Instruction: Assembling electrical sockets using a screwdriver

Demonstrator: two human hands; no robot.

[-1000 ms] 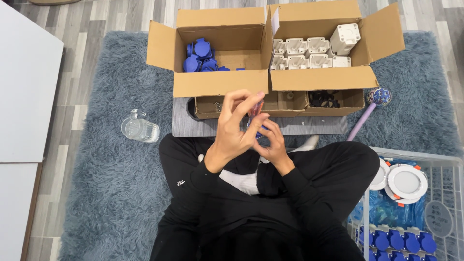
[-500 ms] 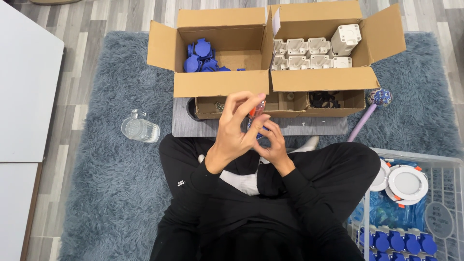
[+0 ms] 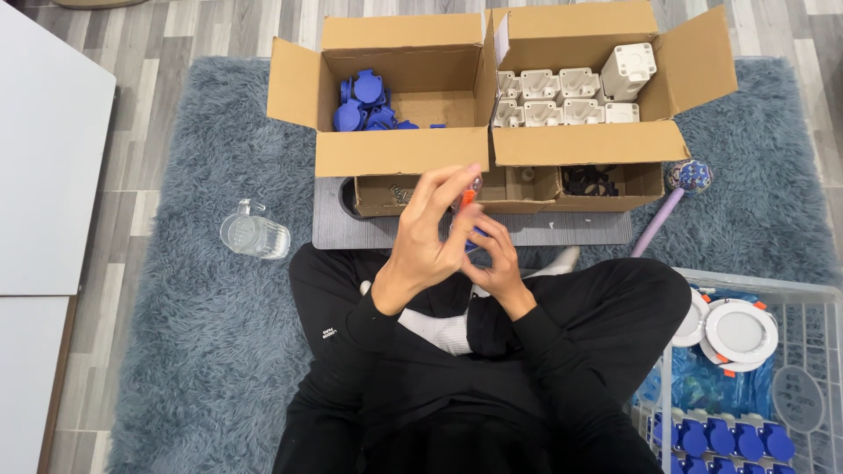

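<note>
I sit cross-legged on a grey shaggy rug. My left hand (image 3: 430,233) is raised in front of me, fingers pinched on a thin tool with an orange handle (image 3: 467,198). Just below and to the right, my right hand (image 3: 496,263) is closed around a small blue part (image 3: 475,236), mostly hidden by the fingers. Both hands touch over my lap. Beyond them stand two open cardboard boxes: the left box (image 3: 399,149) holds blue caps (image 3: 369,110), the right box (image 3: 584,145) holds white plastic housings (image 3: 562,96).
A low cardboard tray (image 3: 518,189) sits on a grey board (image 3: 342,233) in front of the boxes. A clear glass jug (image 3: 253,233) lies on the rug at left. A wire basket (image 3: 795,369) at right holds white round discs and blue caps. A purple wand (image 3: 672,197). A white table (image 3: 44,149) at left.
My left hand has shifted slightly on the orange tool, turning it above the blue part. The right hand stays in place.
</note>
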